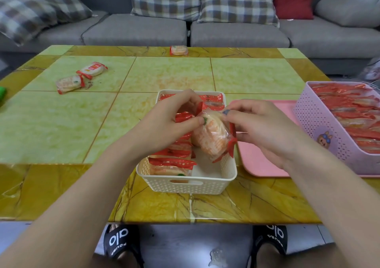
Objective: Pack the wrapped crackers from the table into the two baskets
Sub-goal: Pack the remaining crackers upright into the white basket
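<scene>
- Nearest, below the wrists, two black slides (118, 240) carry white lettering that reads upside down from this view as "alo", with a smaller word under it too small to make out.
- Just under the fingers sits the white basket (186, 185), its left row filled with red-edged packs and its right side partly bare.
- Between the fingertips hangs one wrapped cracker (211, 136), over the basket's open right side; the left hand (168, 121) pinches its upper left edge with thumb and forefinger, and the right hand (261, 128) pinches the right crimped red seam, other fingers loosely curled.
- Judging by the thin film and puffed rounds, the pack is light, slippery and brittle; the crimped ends are the safest hold, not the middle.
- Right of the right hand, the lilac basket (320, 123) on a pink tray (257, 160) is packed full; a cartoon animal sticker shows, no readable words.
- Far beyond the left fingers lie two loose packs (82, 77), and another pack (178, 50) at the table (51, 123) edge; their print is unreadable.
</scene>
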